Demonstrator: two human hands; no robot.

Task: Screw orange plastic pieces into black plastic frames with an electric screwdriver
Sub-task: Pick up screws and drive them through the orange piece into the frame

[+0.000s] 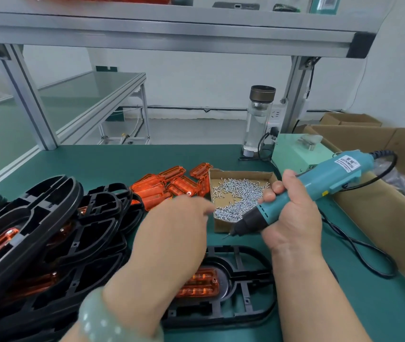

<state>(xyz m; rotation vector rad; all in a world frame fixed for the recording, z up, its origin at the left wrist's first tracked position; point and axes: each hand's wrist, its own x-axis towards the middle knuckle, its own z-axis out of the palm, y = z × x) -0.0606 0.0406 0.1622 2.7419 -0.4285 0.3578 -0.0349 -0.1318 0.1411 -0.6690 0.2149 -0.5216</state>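
Note:
A black plastic frame [243, 304] lies flat on the green mat in front of me, with an orange plastic piece [201, 282] seated in its left half. My right hand [293, 218] grips a teal electric screwdriver [302, 193], its bit pointing down-left just above the frame's far edge. My left hand [179, 223] reaches over the frame toward a shallow cardboard tray [216, 176] of small silver screws [241, 196]; its fingertips are at the tray's left edge and blurred, so I cannot tell if they hold anything.
A stack of black frames [43, 233] with orange pieces fills the left. Loose orange pieces [169, 186] lie behind my left hand. A glass bottle [258, 119], a green power unit [300, 154], the screwdriver cord [359, 248] and open cardboard boxes [394, 183] stand on the right.

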